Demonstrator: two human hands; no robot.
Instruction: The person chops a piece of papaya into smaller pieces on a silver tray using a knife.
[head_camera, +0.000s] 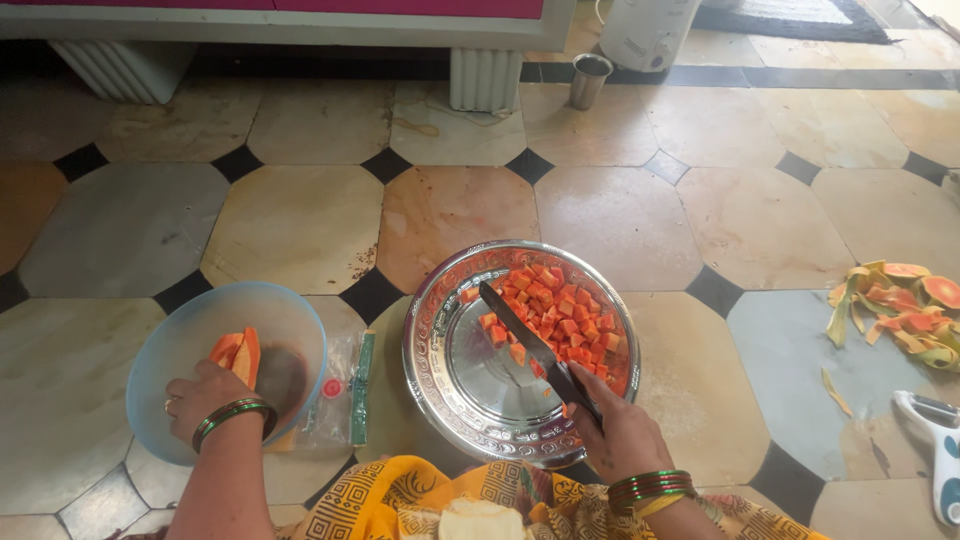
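Note:
My left hand (203, 398) reaches into a pale blue bowl (170, 335) on the floor and grips peeled orange papaya slices (238, 355). My right hand (618, 428) holds a dark-handled knife (525, 340) whose blade lies slanted across a round steel plate (445, 385). Small orange papaya cubes (560, 315) are heaped on the plate's far right side, and a few lie by the blade. Green and gold bangles sit on both wrists.
Papaya peels (895, 310) lie on the floor tiles at the right, with a white peeler (940, 440) nearer. A clear plastic bag (335, 395) lies between bowl and plate. A steel cup (590, 80) and a white appliance (648, 30) stand at the back.

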